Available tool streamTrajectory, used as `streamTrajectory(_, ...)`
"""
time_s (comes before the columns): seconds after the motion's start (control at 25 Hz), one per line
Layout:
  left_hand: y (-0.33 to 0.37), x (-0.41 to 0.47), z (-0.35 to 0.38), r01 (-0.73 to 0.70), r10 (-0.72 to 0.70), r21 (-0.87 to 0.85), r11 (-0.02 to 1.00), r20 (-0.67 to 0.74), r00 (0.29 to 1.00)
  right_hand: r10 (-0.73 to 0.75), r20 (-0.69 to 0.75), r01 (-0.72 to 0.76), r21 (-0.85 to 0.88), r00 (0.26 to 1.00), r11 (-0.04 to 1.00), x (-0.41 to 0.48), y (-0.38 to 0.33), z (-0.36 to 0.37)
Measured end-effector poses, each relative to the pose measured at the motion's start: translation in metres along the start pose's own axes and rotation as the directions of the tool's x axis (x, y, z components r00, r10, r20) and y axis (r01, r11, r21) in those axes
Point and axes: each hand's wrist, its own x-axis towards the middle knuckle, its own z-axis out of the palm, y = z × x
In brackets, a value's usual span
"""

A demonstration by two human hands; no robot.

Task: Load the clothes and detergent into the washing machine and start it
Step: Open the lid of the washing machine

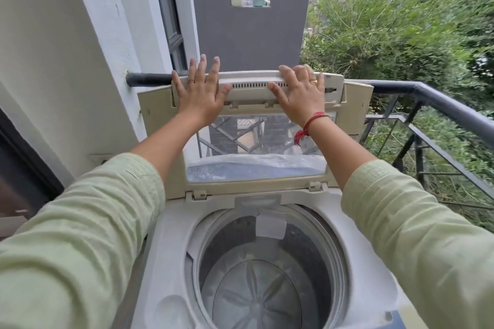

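No text, brand, number or sign can be read with certainty. On the clear window of the raised beige plastic lid (157, 120) of the white top-loading washing machine (171, 235), a few faint pale letters are too blurred to make out.

One washing machine (171, 248), one lid (251, 83), one left hand (199, 96), one right hand (300, 93)

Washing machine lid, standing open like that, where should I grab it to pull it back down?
Grip the washing machine lid by its free top edge, from the front, fingers hooked over the rim as the right hand does. The lid stands upright on its hinges at the tub's rear, so that edge probably gives most leverage; the left hand only presses flat.
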Motion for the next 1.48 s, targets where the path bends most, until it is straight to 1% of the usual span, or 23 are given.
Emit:
streamTrajectory(0.04,-0.001,-0.011,-0.001,-0.044,0.044,-0.001,0.999,-0.053,0.998,0.014,0.013,-0.014,-0.003,1.0,1.0,-0.005,-0.002,-0.003)
streamTrajectory(0.08,-0.004,-0.023,0.001,-0.095,0.099,0.036,0.995,-0.097,0.99,0.03,0.024,-0.03,-0.015,0.999,0.999,-0.009,-0.003,-0.006)
streamTrajectory(0.12,-0.006,-0.035,0.004,-0.142,0.152,0.099,0.985,-0.11,0.982,0.05,0.037,-0.049,-0.034,0.998,0.998,-0.012,-0.005,-0.008)
streamTrajectory(0.16,-0.009,-0.046,0.007,-0.174,0.19,0.155,0.972,-0.091,0.978,0.077,0.047,-0.074,-0.054,0.996,0.996,-0.015,-0.007,-0.01)
streamTrajectory(0.2,-0.012,-0.054,0.008,-0.185,0.198,0.187,0.965,-0.056,0.979,0.104,0.045,-0.101,-0.073,0.994,0.992,-0.019,-0.01,-0.011)
streamTrajectory(0.28,-0.017,-0.06,0.006,-0.164,0.168,0.199,0.966,0.0,0.986,0.132,-0.014,-0.133,-0.115,0.991,0.984,-0.028,-0.019,-0.011)
streamTrajectory(0.36,-0.016,-0.063,0.003,-0.157,0.157,0.213,0.964,0.017,0.987,0.108,-0.103,-0.122,-0.142,0.989,0.982,-0.042,-0.032,-0.009)
streamTrajectory(0.4,-0.014,-0.065,0.003,-0.16,0.161,0.221,0.962,0.014,0.987,0.079,-0.119,-0.097,-0.157,0.99,0.983,-0.049,-0.038,-0.006)
streamTrajectory(0.52,-0.009,-0.069,0.006,-0.146,0.146,0.2,0.969,0.015,0.989,0.023,-0.054,-0.031,-0.169,0.998,0.985,-0.063,-0.045,0.005)
streamTrajectory(0.72,-0.002,-0.074,0.004,-0.137,0.14,0.143,0.98,-0.009,0.99,0.048,-0.021,-0.051,-0.179,0.999,0.983,-0.066,-0.047,0.005)
streamTrajectory(0.88,-0.001,-0.084,-0.001,-0.141,0.146,0.137,0.981,-0.028,0.989,0.078,0.005,-0.076,-0.186,0.997,0.98,-0.076,-0.053,-0.004)
streamTrajectory(1.0,0.004,-0.093,-0.005,-0.112,0.123,0.143,0.983,-0.069,0.99,0.063,0.019,-0.059,-0.184,0.998,0.981,-0.083,-0.059,-0.011)
streamTrajectory(1.08,0.008,-0.099,-0.009,-0.084,0.096,0.13,0.988,-0.089,0.991,0.038,0.031,-0.033,-0.155,0.999,0.987,-0.089,-0.067,-0.02)
streamTrajectory(1.16,0.013,-0.107,-0.015,-0.053,0.062,0.082,0.995,-0.114,0.991,0.005,0.019,-0.004,-0.098,1.0,0.995,-0.101,-0.074,-0.033)
streamTrajectory(1.36,0.026,-0.152,-0.037,-0.011,0.01,-0.003,1.0,-0.198,0.98,-0.062,-0.09,0.07,0.091,0.994,0.993,-0.157,-0.083,-0.061)
streamTrajectory(1.4,0.029,-0.171,-0.041,0.018,-0.023,-0.025,1.0,-0.213,0.977,-0.088,-0.095,0.102,0.156,0.992,0.983,-0.175,-0.087,-0.063)
streamTrajectory(1.48,0.031,-0.221,-0.049,0.125,-0.136,-0.061,0.99,-0.226,0.965,-0.159,-0.059,0.169,0.291,0.986,0.942,-0.216,-0.097,-0.062)
